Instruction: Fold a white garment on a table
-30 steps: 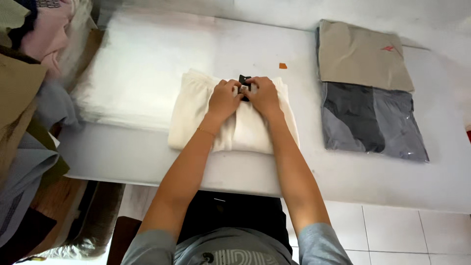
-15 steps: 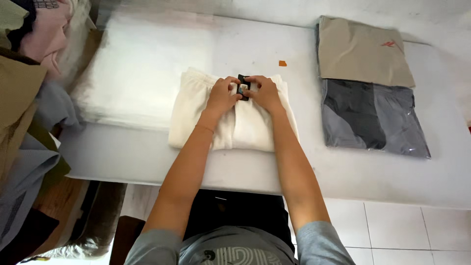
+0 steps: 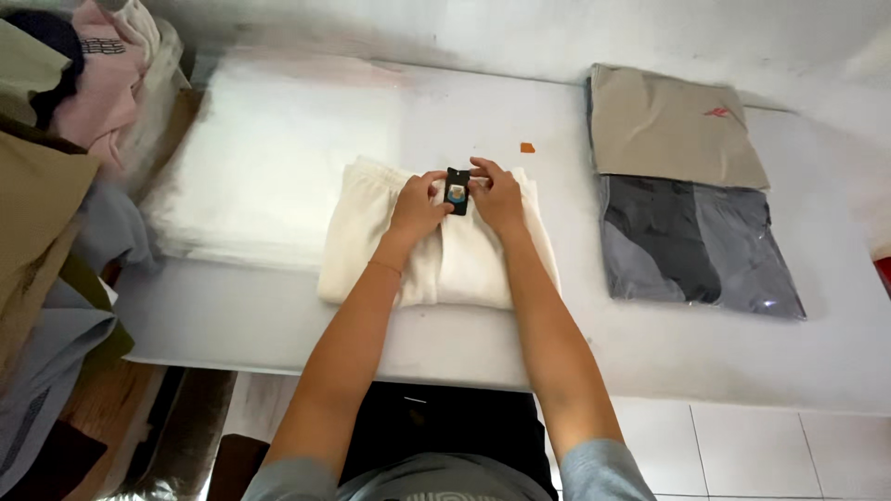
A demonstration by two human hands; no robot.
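Note:
A folded cream garment [image 3: 436, 255] lies on the white table [image 3: 705, 353] in front of me. At its far edge sits a small black hang tag [image 3: 456, 190] with a coloured patch on it. My left hand [image 3: 418, 206] pinches the tag's left side. The tag's right side is held by the fingers of my right hand [image 3: 497, 195]. Both hands rest on top of the garment.
A stack of clear plastic bags [image 3: 269, 167] lies left of the garment. Two bagged garments, beige [image 3: 673, 125] and dark grey [image 3: 691, 241], lie at the right. A small orange scrap [image 3: 526, 147] sits behind. Piled clothes [image 3: 65, 139] crowd the left edge.
The hands and tag stay in almost the same spot on the garment. The tag now stands more upright between the fingers.

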